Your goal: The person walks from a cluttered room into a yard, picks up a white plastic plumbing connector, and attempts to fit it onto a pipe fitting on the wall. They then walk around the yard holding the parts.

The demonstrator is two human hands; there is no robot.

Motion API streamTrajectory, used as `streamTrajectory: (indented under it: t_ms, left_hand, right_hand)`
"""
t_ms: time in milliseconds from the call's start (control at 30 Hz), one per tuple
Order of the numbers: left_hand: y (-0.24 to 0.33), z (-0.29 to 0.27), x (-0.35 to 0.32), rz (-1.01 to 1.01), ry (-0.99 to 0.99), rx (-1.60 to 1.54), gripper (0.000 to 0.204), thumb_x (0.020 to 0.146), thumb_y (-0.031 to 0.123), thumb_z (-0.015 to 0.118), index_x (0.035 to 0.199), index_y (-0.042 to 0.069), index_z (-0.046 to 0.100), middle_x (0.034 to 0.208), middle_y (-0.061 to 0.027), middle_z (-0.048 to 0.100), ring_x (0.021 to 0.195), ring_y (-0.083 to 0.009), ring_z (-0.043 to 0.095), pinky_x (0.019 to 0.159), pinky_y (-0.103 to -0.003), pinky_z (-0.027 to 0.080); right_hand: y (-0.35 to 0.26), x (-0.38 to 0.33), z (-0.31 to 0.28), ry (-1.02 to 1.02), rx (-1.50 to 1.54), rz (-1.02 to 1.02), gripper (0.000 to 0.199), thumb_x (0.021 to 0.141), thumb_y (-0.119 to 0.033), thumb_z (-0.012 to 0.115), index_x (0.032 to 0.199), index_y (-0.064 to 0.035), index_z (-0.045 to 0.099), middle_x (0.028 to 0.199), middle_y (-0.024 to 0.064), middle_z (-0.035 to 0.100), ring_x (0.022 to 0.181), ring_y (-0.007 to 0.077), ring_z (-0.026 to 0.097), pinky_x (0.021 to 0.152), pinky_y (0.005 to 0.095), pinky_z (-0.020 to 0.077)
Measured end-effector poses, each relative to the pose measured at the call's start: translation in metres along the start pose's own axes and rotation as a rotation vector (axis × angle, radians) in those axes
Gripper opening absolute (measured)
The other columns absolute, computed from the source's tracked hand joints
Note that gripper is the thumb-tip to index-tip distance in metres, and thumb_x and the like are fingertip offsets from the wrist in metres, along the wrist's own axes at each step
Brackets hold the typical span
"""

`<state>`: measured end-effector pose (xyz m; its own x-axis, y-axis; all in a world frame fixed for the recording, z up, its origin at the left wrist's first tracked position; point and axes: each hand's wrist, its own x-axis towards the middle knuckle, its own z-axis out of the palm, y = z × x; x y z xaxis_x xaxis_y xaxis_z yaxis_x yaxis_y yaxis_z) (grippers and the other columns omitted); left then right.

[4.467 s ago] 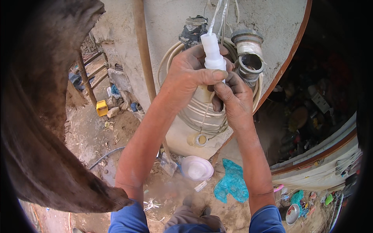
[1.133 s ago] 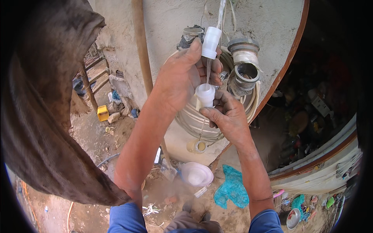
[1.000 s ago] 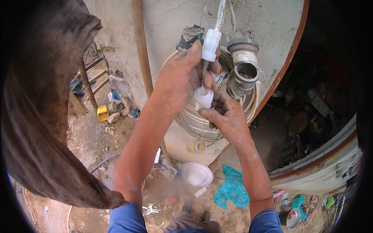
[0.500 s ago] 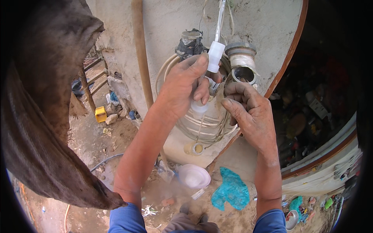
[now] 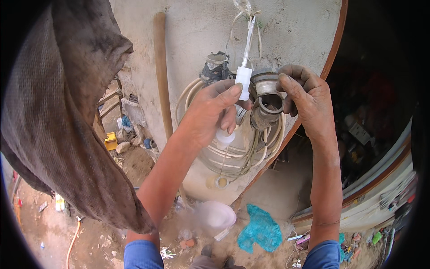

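My left hand (image 5: pixel 207 111) is closed around a white plastic fitting (image 5: pixel 242 80), held upright between thumb and fingers. A twisted clear strip (image 5: pixel 248 42) runs up from its top to a tie on the wall. Below those fingers shows a round white plastic piece (image 5: pixel 225 137), partly covered by the hand; whether it is gripped too is unclear. My right hand (image 5: pixel 309 92) is raised beside grey pipe couplings (image 5: pixel 265 115), its thumb and fingers pinched together. Anything in that pinch is too small to make out. White tape wraps the upper coupling (image 5: pixel 266 87).
Behind the hands, a coil of pale cable (image 5: pixel 275 145) hangs on the plastered wall (image 5: pixel 197 31) with a black-wrapped pipe end (image 5: pixel 217 67). A wooden pole (image 5: pixel 161 76) stands left. Brown cloth (image 5: pixel 85 112) hangs close. A basin (image 5: pixel 216 215) and turquoise sheet (image 5: pixel 260 228) lie below.
My right hand has moved up and right, away from the left hand, uncovering the lower coupling. The left hand keeps hold of the white fitting. The view has shifted slightly.
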<state>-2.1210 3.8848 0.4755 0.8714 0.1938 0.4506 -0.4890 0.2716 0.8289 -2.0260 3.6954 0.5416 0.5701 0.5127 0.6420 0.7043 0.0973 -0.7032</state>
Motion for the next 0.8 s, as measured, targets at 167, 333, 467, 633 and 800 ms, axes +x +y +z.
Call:
streamTrajectory:
  t_ms: [167,333,467,633,800]
  left_hand:
    - [0.005,-0.004,0.001,0.019,0.026,-0.044,0.040,0.098,0.035,0.061,0.109,-0.003,0.056,0.093,-0.0170,0.065,0.048,-0.0069,0.045,0.044,-0.024,0.043]
    - [0.016,-0.005,0.005,0.014,-0.017,-0.081,0.039,0.100,0.035,0.056,0.112,-0.002,0.054,0.095,-0.0172,0.064,0.048,-0.0073,0.043,0.041,-0.023,0.041]
    - [0.029,-0.002,0.010,0.049,0.004,-0.154,0.036,0.101,0.033,0.054,0.113,-0.001,0.052,0.099,-0.0178,0.064,0.047,-0.0072,0.043,0.039,-0.022,0.038]
    - [0.042,-0.004,0.014,0.078,-0.024,-0.186,0.035,0.102,0.032,0.052,0.115,-0.001,0.053,0.100,-0.0185,0.064,0.046,-0.0063,0.043,0.038,-0.021,0.039]
    - [0.045,-0.005,0.017,0.089,-0.028,-0.205,0.035,0.103,0.032,0.050,0.118,0.000,0.054,0.099,-0.0177,0.064,0.046,-0.0059,0.044,0.038,-0.021,0.040]
  right_hand:
    - [-0.010,0.034,-0.004,0.005,-0.072,-0.054,0.033,0.092,-0.027,0.068,0.108,0.0015,0.067,0.075,0.0036,0.066,0.056,0.0068,0.057,0.051,0.0220,0.0431]
    - [-0.013,0.069,-0.002,0.020,-0.194,-0.134,0.030,0.092,-0.025,0.068,0.108,0.0002,0.067,0.079,0.0047,0.066,0.060,0.0084,0.060,0.054,0.0235,0.0461]
    - [-0.015,0.100,-0.002,0.054,-0.249,-0.194,0.028,0.092,-0.022,0.068,0.110,-0.0008,0.067,0.082,0.0060,0.067,0.063,0.0110,0.064,0.054,0.0261,0.0474]
    - [-0.013,0.128,0.001,0.081,-0.374,-0.244,0.036,0.093,-0.027,0.066,0.122,-0.0051,0.065,0.084,0.0030,0.066,0.067,0.0086,0.061,0.056,0.0240,0.0455]
    - [-0.019,0.145,0.006,-0.036,-0.453,-0.249,0.032,0.095,-0.023,0.063,0.123,-0.0061,0.066,0.080,0.0013,0.066,0.064,0.0068,0.059,0.055,0.0231,0.0453]
